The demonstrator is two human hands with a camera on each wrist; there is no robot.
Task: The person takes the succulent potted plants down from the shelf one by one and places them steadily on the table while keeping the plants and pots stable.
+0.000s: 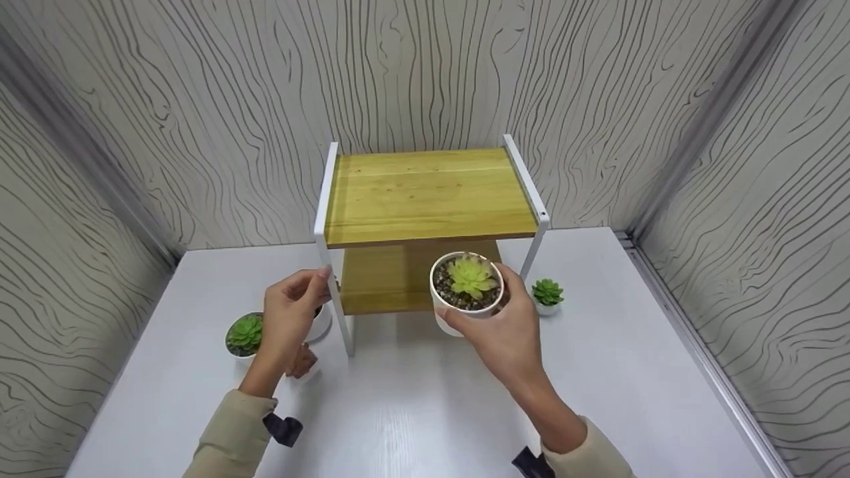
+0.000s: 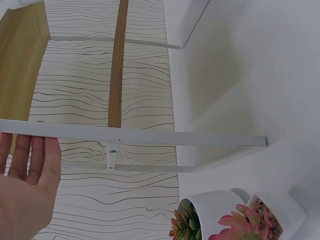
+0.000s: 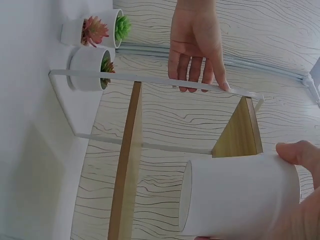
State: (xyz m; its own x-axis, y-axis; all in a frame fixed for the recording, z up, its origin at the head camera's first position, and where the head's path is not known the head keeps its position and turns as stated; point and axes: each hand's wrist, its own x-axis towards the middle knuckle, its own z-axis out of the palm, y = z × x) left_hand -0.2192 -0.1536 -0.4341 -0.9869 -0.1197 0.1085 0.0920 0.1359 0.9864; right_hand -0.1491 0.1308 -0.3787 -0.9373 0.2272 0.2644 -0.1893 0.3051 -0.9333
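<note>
My right hand grips a potted succulent, yellow-green in a white pot, thumb on the near side of the rim. It is held up before the two-tier shelf, which has wooden boards and white legs. In the right wrist view, the white pot lies sideways across the picture, its plant hidden. My left hand holds the shelf's left front leg just below the top board. Its fingers pass behind the leg and the thumb meets it, as the right wrist view shows.
Left of the shelf stand a green succulent, a reddish succulent and a white pot, partly hidden by my left hand. A small green succulent is on the right. Wood-patterned walls enclose the white table.
</note>
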